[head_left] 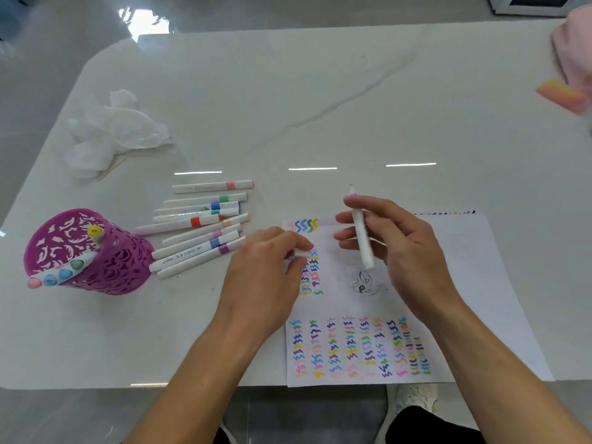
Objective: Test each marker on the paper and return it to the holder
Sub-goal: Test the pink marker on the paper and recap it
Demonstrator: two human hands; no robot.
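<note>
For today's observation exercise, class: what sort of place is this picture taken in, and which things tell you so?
Probably a home or craft table, not a workshop. A glossy white marble-look table holds a sheet of paper covered in coloured squiggles, loose markers, and a purple cut-out pen holder.

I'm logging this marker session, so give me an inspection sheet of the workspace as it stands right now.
Surface: white marble-look table, glossy.
Job's things: paper with coloured squiggles; purple holder holding some markers; loose markers lying beside it.
Clutter: crumpled tissue; thin stick under it; blurred pink-yellow object at far right.
Grippers: right hand holds an uncapped marker, tip up; left hand pinches a small white piece, likely the cap.
Cables: nothing seen.
Surroundings: grey floor; shoes below the table edge.
</note>
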